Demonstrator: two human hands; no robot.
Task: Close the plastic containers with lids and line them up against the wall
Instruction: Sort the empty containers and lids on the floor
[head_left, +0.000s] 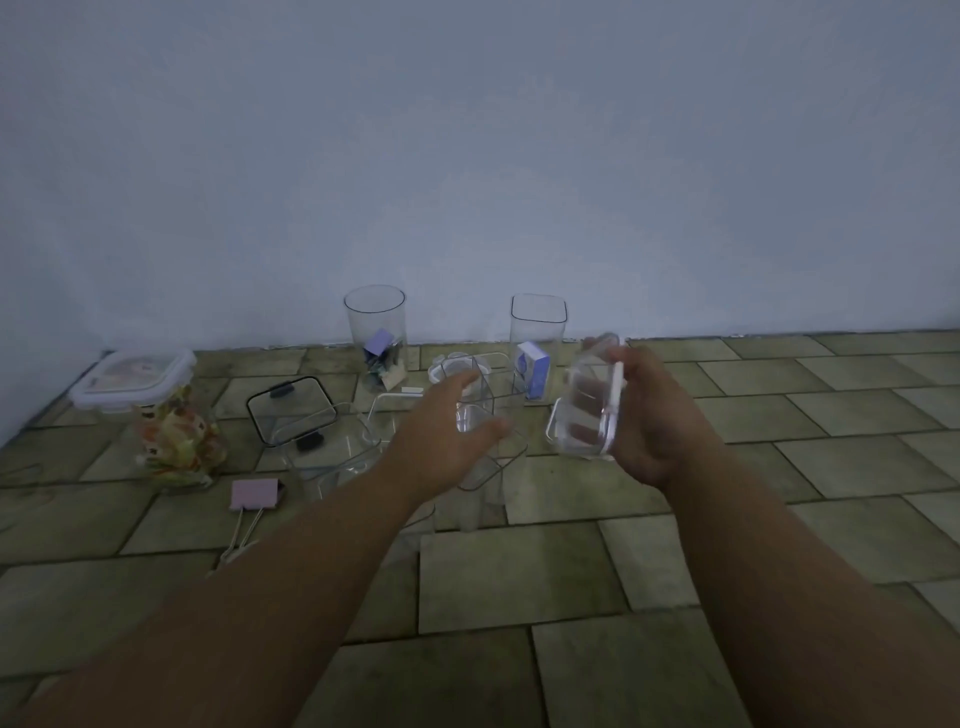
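My right hand (647, 415) holds a clear plastic lid (584, 410) with a white rim, tilted on edge above the floor. My left hand (447, 431) is spread open around a tall clear square container (488, 410) in the middle; whether the fingers touch it is unclear. By the wall stand an open round container (375, 332) with clips inside and an open square container (537, 338) with a blue-and-white box. At the left a closed container (156, 410) holds colourful pieces under a white-rimmed lid. A black-rimmed lid (291, 408) leans on another open container (332, 447).
A pink binder clip (254, 493) lies on the tiled floor at the left front. A round white-rimmed lid (460, 366) lies behind the middle container. The pale blue wall (467, 156) meets the floor just behind the jars.
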